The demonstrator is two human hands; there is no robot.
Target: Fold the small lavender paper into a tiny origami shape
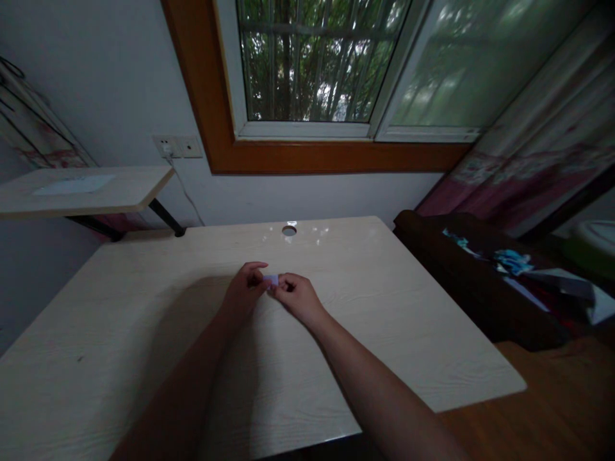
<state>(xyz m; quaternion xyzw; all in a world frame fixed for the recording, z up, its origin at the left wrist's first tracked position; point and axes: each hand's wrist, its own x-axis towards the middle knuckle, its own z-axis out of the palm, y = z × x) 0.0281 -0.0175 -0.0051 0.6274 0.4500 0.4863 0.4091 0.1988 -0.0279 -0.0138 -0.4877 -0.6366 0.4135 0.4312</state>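
Nearer than the cable hole (pixel 289 230) in the wood-grain desk (pixel 384 307), the person's left hand (pixel 244 289) and right hand (pixel 300 299) — close together — both pinch a small lilac piece (pixel 273 280).

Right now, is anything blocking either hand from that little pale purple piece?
Nothing visible does. The left hand and right hand both have their fingertips on the small purple piece, over the pale table.

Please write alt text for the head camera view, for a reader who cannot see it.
The left hand and right hand hold a small pale-purple piece over a pale wood-grain desk, with a window beyond.
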